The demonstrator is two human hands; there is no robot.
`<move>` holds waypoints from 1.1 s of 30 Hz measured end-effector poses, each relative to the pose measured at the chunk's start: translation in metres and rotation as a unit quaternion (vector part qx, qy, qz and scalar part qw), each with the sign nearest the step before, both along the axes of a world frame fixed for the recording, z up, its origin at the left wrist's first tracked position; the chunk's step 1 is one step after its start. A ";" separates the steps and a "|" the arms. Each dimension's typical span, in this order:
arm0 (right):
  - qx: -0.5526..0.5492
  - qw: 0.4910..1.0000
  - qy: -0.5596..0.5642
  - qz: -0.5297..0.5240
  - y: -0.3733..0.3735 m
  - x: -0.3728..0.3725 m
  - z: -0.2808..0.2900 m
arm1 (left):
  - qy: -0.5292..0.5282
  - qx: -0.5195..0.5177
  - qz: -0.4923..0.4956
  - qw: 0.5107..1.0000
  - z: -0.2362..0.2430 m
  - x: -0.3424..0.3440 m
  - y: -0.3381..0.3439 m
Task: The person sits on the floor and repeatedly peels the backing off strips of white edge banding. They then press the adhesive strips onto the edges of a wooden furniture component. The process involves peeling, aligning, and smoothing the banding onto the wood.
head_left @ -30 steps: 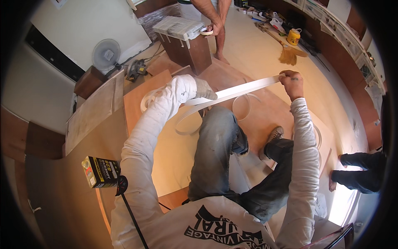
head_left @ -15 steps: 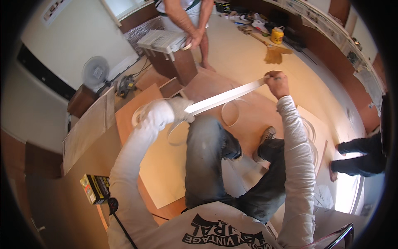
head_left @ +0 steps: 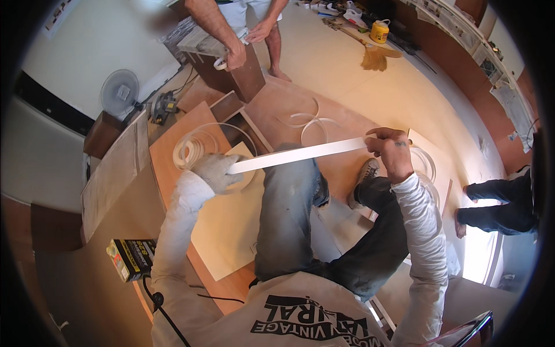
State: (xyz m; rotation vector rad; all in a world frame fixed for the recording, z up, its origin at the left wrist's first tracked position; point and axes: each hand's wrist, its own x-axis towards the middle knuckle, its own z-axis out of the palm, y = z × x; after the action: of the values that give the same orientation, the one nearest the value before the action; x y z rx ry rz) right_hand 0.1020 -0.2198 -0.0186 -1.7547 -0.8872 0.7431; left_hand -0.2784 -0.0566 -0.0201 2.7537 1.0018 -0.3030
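Note:
A long flat white edging strip (head_left: 300,154) is stretched between my hands, above my knees. My left hand (head_left: 217,172), in a pale knit glove, closes around its left end. The bare fingers of my right hand (head_left: 394,153) pinch the other end. Near the left glove, a coil of white edging (head_left: 188,151) lies on an orange-brown board with a wide loose loop around it. Thin loops of the edging (head_left: 315,132) rest on the floor beyond my knees. More coiled edging (head_left: 425,163) shows beside my right wrist.
Ahead, a co-worker holds a small tape roll (head_left: 220,63) over a brown cabinet box (head_left: 250,81). A fan (head_left: 120,92) and a power tool (head_left: 165,106) are at left, a tin (head_left: 132,259) by my left elbow. A broom (head_left: 378,56) and yellow container (head_left: 379,32) lie far right; another person's legs (head_left: 491,209) are at right.
My left hand has moved left and down with the strip, which now lies more level. The right hand has come slightly lower. The co-worker's hands have separated.

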 end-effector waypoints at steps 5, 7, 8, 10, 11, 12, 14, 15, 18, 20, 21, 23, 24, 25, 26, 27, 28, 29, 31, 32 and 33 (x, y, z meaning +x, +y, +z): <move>0.035 0.999 -0.021 -0.006 -0.007 0.023 -0.004 | -0.405 -0.327 0.057 0.852 -0.046 -0.011 -0.006; 0.019 0.999 -0.010 -0.027 -0.007 0.029 -0.003 | -0.366 -0.477 0.183 0.778 -0.054 -0.025 0.003; 0.009 0.999 -0.038 -0.038 -0.006 0.029 -0.002 | -0.379 -0.489 0.163 0.769 -0.060 -0.029 0.003; 0.037 0.997 -0.054 -0.029 -0.005 0.027 0.001 | -0.371 -0.470 0.148 0.787 -0.064 -0.036 0.004; 0.037 0.997 -0.065 -0.031 -0.006 0.024 0.003 | -0.344 -0.457 0.172 0.802 -0.063 -0.039 0.004; 0.050 0.997 -0.062 -0.011 -0.006 0.021 0.007 | -0.323 -0.447 0.174 0.816 -0.059 -0.040 0.005; 0.060 0.995 -0.079 -0.011 -0.010 0.022 0.020 | -0.273 -0.434 0.165 0.842 -0.049 -0.036 0.009; 0.103 0.990 -0.095 0.020 -0.016 0.019 0.024 | -0.239 -0.421 0.144 0.863 -0.044 -0.031 0.011; 0.079 0.992 -0.095 0.025 -0.021 0.016 0.037 | -0.087 -0.460 0.088 0.879 -0.020 -0.013 0.020; 0.097 0.973 -0.207 0.033 -0.023 0.019 0.046 | -0.097 -0.411 0.005 0.907 -0.005 0.006 0.018; 0.092 0.976 -0.195 0.021 -0.023 0.018 0.049 | -0.100 -0.362 -0.053 0.925 0.002 0.017 0.016; 0.084 0.975 -0.205 0.018 -0.024 0.018 0.053 | -0.135 -0.287 -0.107 0.942 0.019 0.043 0.010; 0.092 0.972 -0.216 0.023 -0.025 0.017 0.054 | -0.168 -0.261 -0.105 0.945 0.026 0.060 0.004; 0.084 0.972 -0.220 0.019 -0.027 0.016 0.054 | -0.203 -0.235 -0.100 0.945 0.031 0.081 -0.005; 0.079 0.971 -0.226 0.019 -0.028 0.014 0.053 | -0.240 -0.171 -0.088 0.951 0.032 0.104 -0.020; 0.072 0.969 -0.235 0.018 -0.028 0.012 0.053 | -0.297 -0.098 -0.086 0.946 0.031 0.130 -0.037; 0.071 0.970 -0.230 0.011 -0.029 0.010 0.053 | -0.308 -0.056 -0.081 0.946 0.029 0.155 -0.053; 0.069 0.972 -0.226 0.006 -0.029 0.008 0.053 | -0.366 0.012 -0.105 0.925 0.027 0.179 -0.069; 0.054 0.974 -0.221 -0.007 -0.029 0.005 0.054 | -0.336 0.065 -0.074 0.937 0.021 0.212 -0.102; 0.050 0.974 -0.222 0.000 -0.030 0.004 0.056 | -0.332 0.028 -0.059 0.941 0.020 0.228 -0.106; 0.076 0.972 -0.220 -0.001 -0.031 0.003 0.057 | -0.333 0.037 -0.050 0.941 0.019 0.238 -0.107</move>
State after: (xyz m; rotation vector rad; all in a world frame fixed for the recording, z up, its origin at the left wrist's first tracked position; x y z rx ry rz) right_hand 0.1052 -0.2508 0.0383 -1.8094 -1.2043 0.2719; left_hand -0.0402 -0.1640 -0.0014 2.6505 0.6933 0.6294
